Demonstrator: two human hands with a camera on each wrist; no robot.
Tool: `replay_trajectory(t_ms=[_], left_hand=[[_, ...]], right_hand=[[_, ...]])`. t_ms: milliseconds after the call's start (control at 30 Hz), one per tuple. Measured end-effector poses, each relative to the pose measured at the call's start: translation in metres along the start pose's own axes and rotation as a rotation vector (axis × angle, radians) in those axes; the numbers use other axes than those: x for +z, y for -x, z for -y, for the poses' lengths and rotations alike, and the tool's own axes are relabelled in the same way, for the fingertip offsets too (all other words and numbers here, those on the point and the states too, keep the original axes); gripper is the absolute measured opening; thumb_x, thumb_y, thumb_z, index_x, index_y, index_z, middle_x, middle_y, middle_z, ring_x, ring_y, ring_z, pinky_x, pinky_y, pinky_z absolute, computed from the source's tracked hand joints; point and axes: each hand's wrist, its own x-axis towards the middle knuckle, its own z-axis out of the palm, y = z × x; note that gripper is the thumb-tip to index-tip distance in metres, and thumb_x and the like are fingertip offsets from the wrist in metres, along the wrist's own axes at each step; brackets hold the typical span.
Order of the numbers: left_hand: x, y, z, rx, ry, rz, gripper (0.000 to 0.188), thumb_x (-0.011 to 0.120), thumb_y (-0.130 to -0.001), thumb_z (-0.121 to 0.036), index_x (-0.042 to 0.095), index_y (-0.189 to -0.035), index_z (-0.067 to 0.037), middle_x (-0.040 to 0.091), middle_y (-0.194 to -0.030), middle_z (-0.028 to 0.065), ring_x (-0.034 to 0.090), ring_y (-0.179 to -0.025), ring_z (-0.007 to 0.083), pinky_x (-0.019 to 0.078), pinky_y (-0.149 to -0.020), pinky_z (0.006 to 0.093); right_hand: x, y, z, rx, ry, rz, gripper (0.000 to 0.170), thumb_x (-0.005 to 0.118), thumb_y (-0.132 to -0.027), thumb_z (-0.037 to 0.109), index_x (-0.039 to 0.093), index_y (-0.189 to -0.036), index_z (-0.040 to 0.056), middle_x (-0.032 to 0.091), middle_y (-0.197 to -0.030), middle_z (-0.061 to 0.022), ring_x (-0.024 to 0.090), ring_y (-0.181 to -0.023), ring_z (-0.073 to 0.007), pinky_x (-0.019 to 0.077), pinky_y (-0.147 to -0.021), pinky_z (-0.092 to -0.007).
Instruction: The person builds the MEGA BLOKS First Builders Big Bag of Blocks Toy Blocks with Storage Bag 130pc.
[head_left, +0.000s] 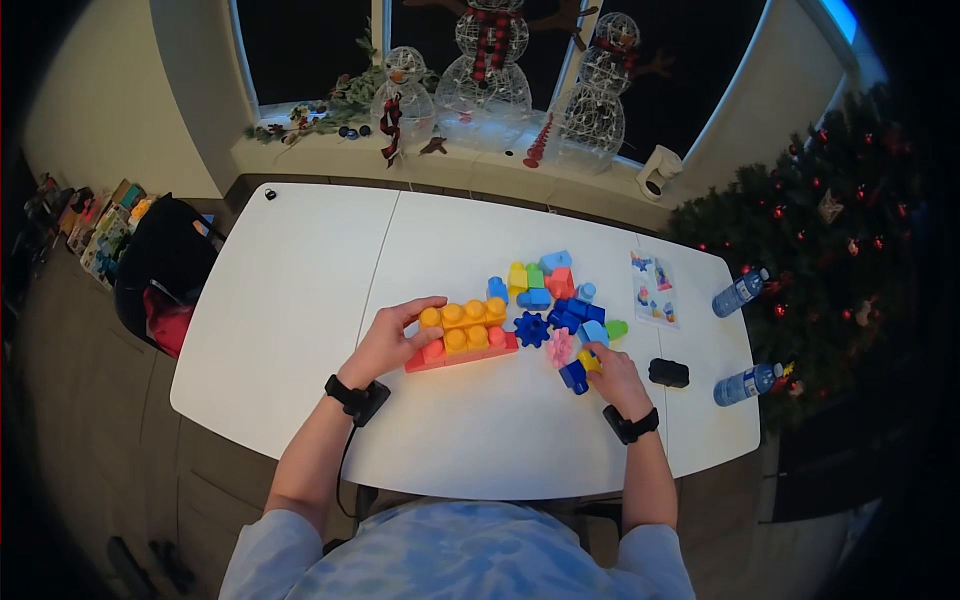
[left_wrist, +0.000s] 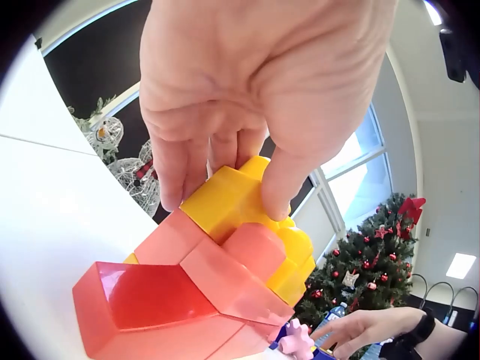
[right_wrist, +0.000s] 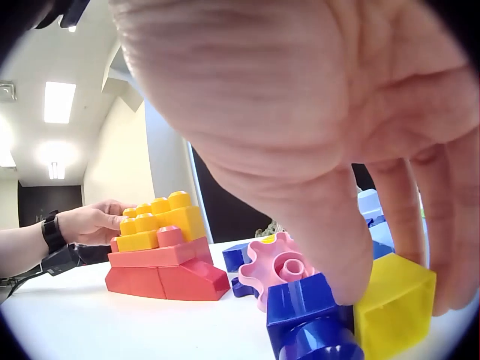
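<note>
My left hand (head_left: 383,345) grips the end of a stack of building blocks, its thumb on one side and fingers on the other. In the stack, yellow blocks (left_wrist: 225,199) sit on red blocks (right_wrist: 169,274) with slanted ends. My right hand (head_left: 618,382) is at the loose pile, thumb and fingers about a yellow block (right_wrist: 394,304) that lies on its side with its hollow underside showing. A dark blue block (right_wrist: 304,311) lies right against the thumb. Just beyond it stands a pink gear-shaped piece (right_wrist: 274,266).
Loose blocks spread past my hands, with a dark blue gear piece (head_left: 531,329) and a red block (head_left: 560,283) among them. A picture sheet (head_left: 655,290) lies to the right, near a black case (head_left: 669,373) and two water bottles (head_left: 740,293) at the table's (head_left: 290,300) right edge.
</note>
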Motion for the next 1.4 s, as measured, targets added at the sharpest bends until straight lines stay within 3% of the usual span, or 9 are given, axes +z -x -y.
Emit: replay_trajectory(t_ms=[300, 500, 600, 667, 700, 767, 833, 1000, 1400], left_hand=[[0.001, -0.001, 0.004, 0.081, -0.063, -0.074, 0.039, 0.076, -0.092, -0.011, 0.067, -0.128, 0.0, 0.075, -0.117, 0.0168, 0.073, -0.109, 0.0276, 0.0558, -0.103, 0.0354], [0.001, -0.005, 0.006, 0.017, -0.109, -0.037, 0.039, 0.075, -0.094, -0.009, 0.066, -0.13, 0.001, 0.073, -0.124, 0.0117, 0.071, -0.113, 0.0219, 0.0526, -0.109, 0.0358], [0.001, -0.005, 0.008, 0.012, -0.093, -0.031, 0.039, 0.075, -0.094, -0.009, 0.065, -0.131, 0.001, 0.073, -0.124, 0.0117, 0.07, -0.113, 0.022, 0.0525, -0.109, 0.0359], [0.003, -0.005, 0.01, 0.039, -0.071, -0.059, 0.04, 0.076, -0.092, -0.012, 0.067, -0.129, 0.0, 0.074, -0.121, 0.0142, 0.072, -0.11, 0.0262, 0.0542, -0.104, 0.036], [0.003, -0.005, 0.011, 0.071, -0.046, -0.078, 0.041, 0.078, -0.09, -0.015, 0.068, -0.127, -0.001, 0.074, -0.117, 0.0168, 0.073, -0.107, 0.0305, 0.0559, -0.1, 0.0362], [0.003, -0.004, 0.007, 0.038, -0.035, -0.059, 0.04, 0.077, -0.092, -0.012, 0.067, -0.129, 0.0, 0.073, -0.121, 0.0153, 0.071, -0.111, 0.0266, 0.0538, -0.105, 0.0361], [0.004, -0.004, 0.006, 0.008, -0.021, -0.041, 0.04, 0.075, -0.093, -0.008, 0.065, -0.131, 0.001, 0.072, -0.125, 0.0137, 0.07, -0.115, 0.0226, 0.0516, -0.11, 0.036], [0.005, -0.001, 0.017, 0.016, -0.072, -0.134, 0.045, 0.083, -0.087, -0.017, 0.068, -0.126, 0.0, 0.075, -0.116, 0.0167, 0.072, -0.11, 0.0277, 0.0541, -0.104, 0.0362], [0.007, 0.0, 0.007, -0.072, 0.048, -0.18, 0.045, 0.085, -0.084, -0.01, 0.068, -0.124, 0.001, 0.075, -0.117, 0.0126, 0.071, -0.114, 0.0235, 0.0536, -0.105, 0.035]], right_hand=[[0.001, 0.009, 0.007, 0.008, -0.012, -0.029, 0.05, 0.071, -0.082, -0.004, 0.068, -0.13, 0.0118, 0.073, -0.104, -0.0212, 0.068, -0.101, -0.0425, 0.0561, -0.088, -0.0494], [0.011, 0.006, 0.002, -0.036, 0.09, -0.028, 0.043, 0.071, -0.081, -0.004, 0.071, -0.121, 0.0136, 0.07, -0.099, -0.0176, 0.068, -0.097, -0.0408, 0.0564, -0.085, -0.0479], [-0.018, 0.01, 0.033, 0.116, 0.21, 0.006, 0.037, 0.072, -0.081, -0.002, 0.071, -0.115, 0.0124, 0.072, -0.103, -0.0173, 0.069, -0.096, -0.0385, 0.0569, -0.084, -0.0467], [-0.039, 0.003, 0.054, -0.115, 0.007, -0.224, 0.038, 0.077, -0.079, 0.003, 0.069, -0.116, 0.0092, 0.073, -0.107, -0.0144, 0.071, -0.094, -0.0333, 0.0575, -0.083, -0.0426], [-0.048, -0.002, 0.07, -0.114, 0.002, -0.222, 0.038, 0.077, -0.079, 0.003, 0.069, -0.116, 0.0092, 0.073, -0.107, -0.0144, 0.071, -0.094, -0.0333, 0.0575, -0.083, -0.0426], [-0.059, -0.019, 0.107, -0.235, -0.426, -0.225, 0.041, 0.08, -0.079, 0.005, 0.067, -0.117, 0.0063, 0.073, -0.109, -0.0122, 0.071, -0.096, -0.0284, 0.0572, -0.084, -0.0385], [-0.046, -0.042, 0.132, -0.418, -0.603, -0.23, 0.043, 0.08, -0.08, 0.004, 0.065, -0.12, 0.0056, 0.072, -0.109, -0.0118, 0.071, -0.099, -0.0249, 0.0566, -0.086, -0.0364], [-0.017, -0.077, 0.191, -0.738, -0.662, -0.026, 0.037, 0.074, -0.085, 0.001, 0.062, -0.12, 0.0053, 0.071, -0.11, -0.0135, 0.071, -0.097, -0.0324, 0.0573, -0.085, -0.0379], [0.005, -0.085, 0.2, -0.806, -0.551, 0.009, 0.032, 0.069, -0.084, 0.001, 0.061, -0.114, 0.0069, 0.071, -0.104, -0.017, 0.069, -0.092, -0.0413, 0.0573, -0.078, -0.0459]])
